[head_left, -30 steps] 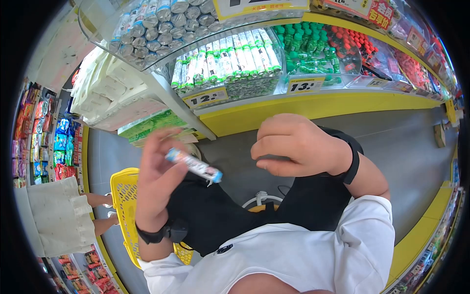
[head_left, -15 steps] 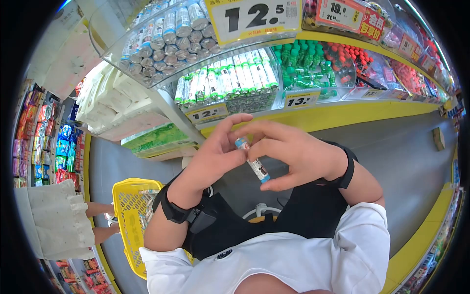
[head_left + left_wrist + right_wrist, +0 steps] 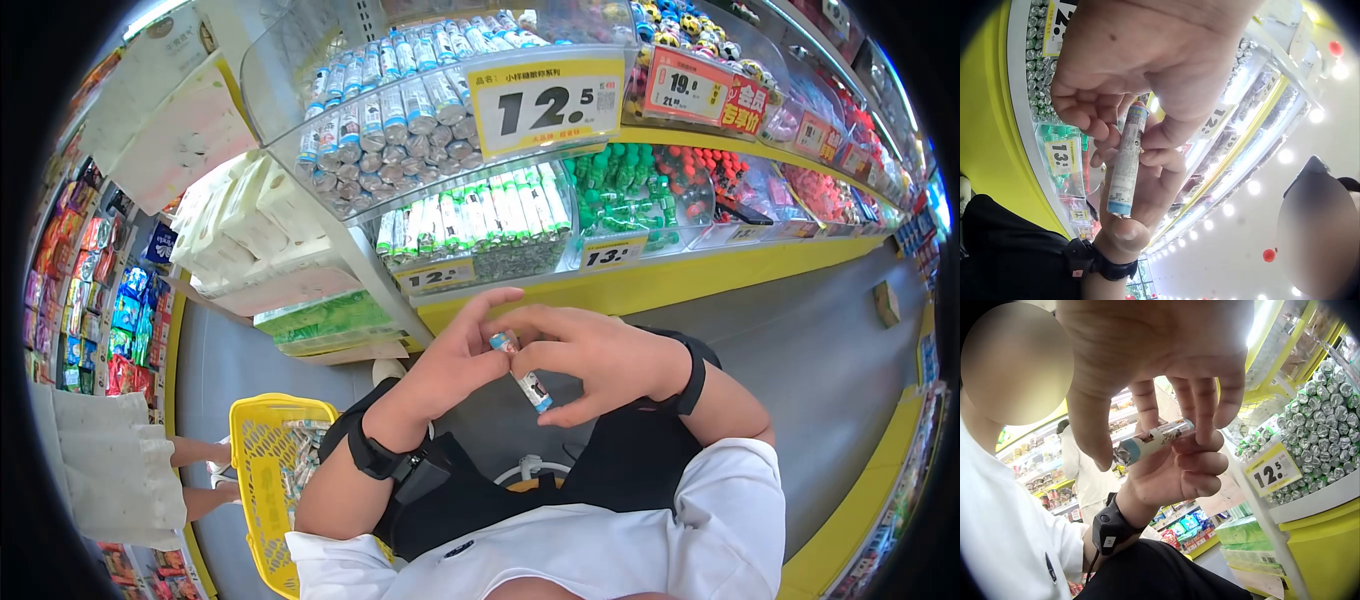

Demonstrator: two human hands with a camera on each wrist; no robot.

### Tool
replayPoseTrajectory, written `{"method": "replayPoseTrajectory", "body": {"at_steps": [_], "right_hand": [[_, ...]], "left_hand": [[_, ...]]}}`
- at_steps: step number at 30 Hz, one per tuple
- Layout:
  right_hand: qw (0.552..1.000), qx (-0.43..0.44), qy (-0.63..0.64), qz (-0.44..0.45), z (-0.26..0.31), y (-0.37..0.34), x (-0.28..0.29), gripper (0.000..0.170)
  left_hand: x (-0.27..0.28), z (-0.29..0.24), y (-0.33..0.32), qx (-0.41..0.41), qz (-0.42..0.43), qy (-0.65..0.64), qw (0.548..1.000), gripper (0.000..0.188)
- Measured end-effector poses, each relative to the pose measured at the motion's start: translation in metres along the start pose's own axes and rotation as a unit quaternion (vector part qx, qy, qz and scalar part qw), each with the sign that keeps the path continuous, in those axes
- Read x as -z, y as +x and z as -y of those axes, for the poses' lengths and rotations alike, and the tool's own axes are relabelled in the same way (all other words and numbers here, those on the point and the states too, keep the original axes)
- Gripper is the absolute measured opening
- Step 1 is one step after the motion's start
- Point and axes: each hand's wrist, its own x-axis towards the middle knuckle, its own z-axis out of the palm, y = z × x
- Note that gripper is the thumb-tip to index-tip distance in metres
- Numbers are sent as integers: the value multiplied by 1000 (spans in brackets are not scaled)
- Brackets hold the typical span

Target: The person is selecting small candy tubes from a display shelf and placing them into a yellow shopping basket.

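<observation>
Between my two hands is a candy roll (image 3: 531,386) in a white printed wrapper with blue ends, held at a slant over my lap. My left hand (image 3: 447,368) pinches it near its upper end. My right hand (image 3: 610,358) holds it from the other side, the thumb at the lower end and the fingers toward the upper one. In the left wrist view the candy roll (image 3: 1127,164) shows its printed side and twisted foil tip. In the right wrist view the candy roll (image 3: 1154,441) spans from the right thumb to the fingers.
A yellow basket (image 3: 262,412) with several similar rolls stands on the floor at my left. Ahead, clear shelf bins hold blue-ended rolls (image 3: 400,105), green-ended rolls (image 3: 480,215) and green bottles (image 3: 610,190). A person's pale skirt (image 3: 105,470) shows at far left.
My left hand has brought the candy roll rightward to the middle, and my right hand, empty before, now holds it too. The head view has tilted up toward the shelves.
</observation>
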Motion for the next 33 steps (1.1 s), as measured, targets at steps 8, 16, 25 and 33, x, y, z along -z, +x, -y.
{"method": "replayPoseTrajectory", "body": {"at_steps": [8,16,25,33], "right_hand": [[999,6,-39,-32,2,2,4,45],[971,38,-175,-159,20,13,55,46],[925,122,-316,-173,53,68,150,43],[927,-66,-346,-126,67,128,196,43]], "left_hand": [[-3,-6,-1,7,-51,6,999,59],[15,-3,0,-233,-287,133,919,60],[30,-27,-5,-336,-361,154,856,81],[35,-22,-4,-351,-337,197,851,82]]}}
